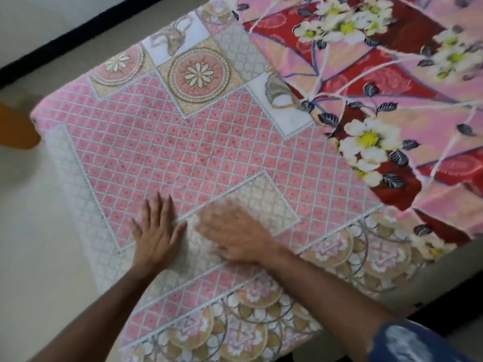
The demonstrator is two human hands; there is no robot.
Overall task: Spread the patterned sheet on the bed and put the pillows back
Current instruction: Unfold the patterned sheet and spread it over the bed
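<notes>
Bed (392,288) under pink lattice-patterned sheet (183,152)

A pale tiled floor (39,257) spreads along the left side of the view and runs on toward the top left corner. A dark skirting strip (78,30) crosses that corner on a slant, with a light wall (31,11) above it. At the left edge an orange-brown object (15,126) lies on the floor, blurred and cut off by the frame, so its kind cannot be told. A blue sleeve (413,343) with white patches shows at the bottom right.
</notes>
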